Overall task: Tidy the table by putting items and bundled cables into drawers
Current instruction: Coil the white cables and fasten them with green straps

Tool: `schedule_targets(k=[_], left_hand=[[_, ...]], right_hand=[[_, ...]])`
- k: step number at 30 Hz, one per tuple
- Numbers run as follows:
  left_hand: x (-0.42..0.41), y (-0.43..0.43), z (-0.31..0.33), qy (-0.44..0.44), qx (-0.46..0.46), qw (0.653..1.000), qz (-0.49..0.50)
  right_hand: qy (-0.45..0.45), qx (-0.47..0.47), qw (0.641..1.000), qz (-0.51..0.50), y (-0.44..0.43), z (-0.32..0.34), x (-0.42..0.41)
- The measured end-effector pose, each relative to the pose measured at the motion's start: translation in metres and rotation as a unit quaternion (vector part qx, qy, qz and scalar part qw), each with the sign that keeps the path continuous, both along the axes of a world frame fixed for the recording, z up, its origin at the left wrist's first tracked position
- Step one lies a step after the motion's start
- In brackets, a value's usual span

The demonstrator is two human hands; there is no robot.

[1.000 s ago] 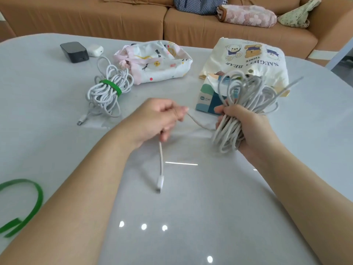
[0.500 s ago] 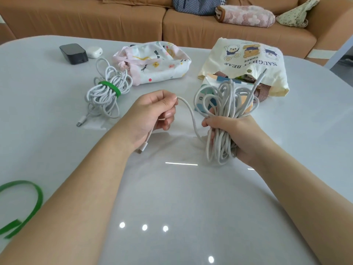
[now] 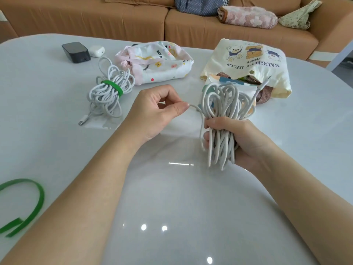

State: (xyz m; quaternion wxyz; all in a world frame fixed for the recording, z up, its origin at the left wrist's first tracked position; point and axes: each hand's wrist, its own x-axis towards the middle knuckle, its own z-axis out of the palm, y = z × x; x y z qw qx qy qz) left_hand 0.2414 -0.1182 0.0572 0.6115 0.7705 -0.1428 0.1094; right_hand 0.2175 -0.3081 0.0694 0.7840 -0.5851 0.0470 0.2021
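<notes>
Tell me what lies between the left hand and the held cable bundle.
Head view: only a loose strand of that white cable, running from the left hand's pinch to the cable bundle the right hand grips.

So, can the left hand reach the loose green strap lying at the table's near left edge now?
Probably yes: only bare table lies between the left hand and the green strap. But its fingers pinch the cable end, so it must let go first.

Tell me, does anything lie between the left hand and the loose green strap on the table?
Nothing visible does. The left hand, pinching the cable end, has only bare table between it and the strap; the tied bundle lies farther back.
</notes>
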Motion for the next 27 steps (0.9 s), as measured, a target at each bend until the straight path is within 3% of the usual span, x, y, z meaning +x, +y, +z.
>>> schedule_targets(k=[5,12,17,21,27], left_hand=[[-0.0019,-0.0030,0.0026,-0.036,0.010,0.999,-0.004],[-0.0023,-0.0047,0.0023,-0.052,0.093,0.993,-0.055],[-0.0039,-0.0053,0.0048,-0.103,0.125,0.986,-0.044],[-0.0029,-0.0055,0.0042,-0.099,0.145,0.984,-0.031],[-0.0034,-0.0058,0.0030,-0.075,0.152,0.985,-0.013]], right_hand=[[-0.006,-0.043,0.999,0.020,0.0007,0.0030,-0.0024],[-0.035,0.016,0.998,-0.047,0.0001,-0.0009,0.0035],[-0.085,-0.047,0.995,0.026,0.0006,0.0023,0.0007],[-0.082,-0.099,0.992,0.015,0.0024,0.0014,0.0003],[-0.088,-0.087,0.992,0.011,0.0000,0.0053,-0.0010]])
